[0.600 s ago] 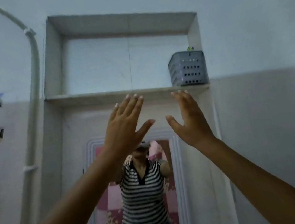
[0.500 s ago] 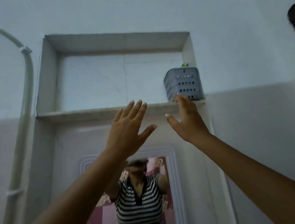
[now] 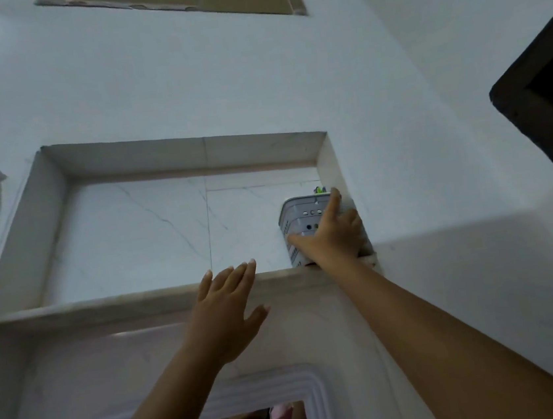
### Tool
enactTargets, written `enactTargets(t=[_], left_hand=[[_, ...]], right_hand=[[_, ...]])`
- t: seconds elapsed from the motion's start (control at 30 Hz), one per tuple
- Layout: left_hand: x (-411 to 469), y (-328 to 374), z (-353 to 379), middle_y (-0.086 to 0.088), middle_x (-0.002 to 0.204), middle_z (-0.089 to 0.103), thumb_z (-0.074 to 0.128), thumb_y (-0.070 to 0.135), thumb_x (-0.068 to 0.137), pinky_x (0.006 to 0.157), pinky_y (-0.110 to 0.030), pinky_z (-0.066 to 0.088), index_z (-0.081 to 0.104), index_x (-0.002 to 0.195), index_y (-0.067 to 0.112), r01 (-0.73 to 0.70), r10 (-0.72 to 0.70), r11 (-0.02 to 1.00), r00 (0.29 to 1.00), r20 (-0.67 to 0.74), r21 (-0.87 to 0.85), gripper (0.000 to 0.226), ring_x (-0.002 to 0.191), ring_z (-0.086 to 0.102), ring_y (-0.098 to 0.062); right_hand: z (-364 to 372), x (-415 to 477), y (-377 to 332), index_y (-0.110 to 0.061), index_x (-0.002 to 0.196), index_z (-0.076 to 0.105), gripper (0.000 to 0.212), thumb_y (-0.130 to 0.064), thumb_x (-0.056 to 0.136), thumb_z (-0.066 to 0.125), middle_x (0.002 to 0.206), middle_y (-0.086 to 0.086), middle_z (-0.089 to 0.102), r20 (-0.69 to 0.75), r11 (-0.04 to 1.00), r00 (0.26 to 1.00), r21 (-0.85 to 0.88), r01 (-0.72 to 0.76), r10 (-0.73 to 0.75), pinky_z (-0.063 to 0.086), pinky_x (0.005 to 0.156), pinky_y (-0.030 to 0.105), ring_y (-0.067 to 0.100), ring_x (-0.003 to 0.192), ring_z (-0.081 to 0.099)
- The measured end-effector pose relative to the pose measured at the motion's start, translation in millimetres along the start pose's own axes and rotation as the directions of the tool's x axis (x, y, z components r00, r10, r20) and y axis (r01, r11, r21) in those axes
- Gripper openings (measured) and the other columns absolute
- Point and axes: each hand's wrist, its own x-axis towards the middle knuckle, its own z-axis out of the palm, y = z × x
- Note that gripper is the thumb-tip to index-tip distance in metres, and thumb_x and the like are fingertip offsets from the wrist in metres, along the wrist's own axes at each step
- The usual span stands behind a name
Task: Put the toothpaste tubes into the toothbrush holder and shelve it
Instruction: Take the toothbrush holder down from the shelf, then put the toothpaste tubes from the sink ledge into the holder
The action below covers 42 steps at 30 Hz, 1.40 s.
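Right hand (image 3: 335, 237) has reached the toothbrush holder (image 3: 298, 219), hiding its side.

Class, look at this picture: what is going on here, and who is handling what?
A person is reaching up to a wall niche. The right hand is spread on the front of the grey toothbrush holder, which stands at the right end of the shelf. The left hand hovers open by the shelf edge, holding nothing.
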Motion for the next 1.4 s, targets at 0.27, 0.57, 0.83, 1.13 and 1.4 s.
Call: enactTargets(t=[0.27, 0.57, 0.83, 1.13, 1.4], left_hand=[[1, -4, -19, 0.011, 0.157, 0.033, 0.023, 0.073, 0.076, 0.117, -0.026, -0.003, 0.029, 0.15, 0.031, 0.078, -0.05, 0.92, 0.995, 0.083, -0.383, 0.085, 0.146, 0.019, -0.005], [0, 7, -90, 0.005, 0.139, 0.058, 0.042, 0.095, 0.055, 0.11, -0.041, 0.036, 0.06, 0.124, 0.036, 0.426, -0.113, 0.312, 0.904, 0.412, -0.849, 0.093, 0.119, 0.057, -0.008], [-94, 81, -112, -0.018, 0.112, 0.073, 0.036, 0.073, 0.084, 0.098, -0.043, 0.051, 0.069, 0.118, 0.018, 0.537, -0.169, -0.149, 0.814, 0.556, -0.831, 0.073, 0.105, 0.07, -0.03], [-366, 139, -30, 0.012, 0.093, 0.079, 0.056, 0.041, 0.09, 0.082, -0.019, 0.055, 0.079, 0.093, 0.031, 0.818, -0.199, -0.14, 0.529, 0.825, -0.559, 0.025, 0.09, 0.071, 0.001], [-569, 104, 0, 0.003, 0.102, 0.077, 0.063, 0.034, 0.091, 0.09, -0.038, 0.054, 0.072, 0.107, 0.03, 0.971, -0.319, 0.07, 0.241, 0.917, -0.23, 0.019, 0.095, 0.072, -0.011]], right_hand=[[-16, 24, -24, -0.042, 0.152, 0.03, 0.104, -0.054, 0.069, 0.091, 0.149, 0.016, 0.034, 0.111, 0.976, 0.992, 0.2, -0.088, 0.066, 0.049, 0.107, 0.056, 0.038, 0.138, 0.041], [-118, -41, -31, -0.038, 0.134, 0.036, 0.096, -0.045, 0.058, 0.094, 0.131, 0.008, 0.058, 0.292, 0.72, 0.949, 0.683, -0.122, -0.116, 0.066, 0.074, 0.042, 0.028, 0.103, 0.071], [-128, -202, 31, -0.033, 0.112, 0.038, 0.095, -0.024, 0.048, 0.108, 0.114, -0.008, 0.064, 0.442, 0.724, 0.855, 0.679, -0.122, -0.27, 0.059, 0.07, 0.017, -0.007, 0.093, 0.07], [-79, -468, 188, -0.019, 0.102, 0.036, 0.092, -0.017, 0.044, 0.107, 0.107, -0.005, 0.067, 0.647, 0.761, 0.758, 0.53, -0.374, -0.079, 0.057, 0.069, 0.015, -0.005, 0.091, 0.069], [-61, -669, 316, -0.01, 0.104, 0.036, 0.094, -0.005, 0.044, 0.108, 0.105, -0.014, 0.05, 0.656, 0.873, 0.698, 0.119, -0.473, 0.289, 0.051, 0.071, 0.019, 0.023, 0.093, 0.062]])
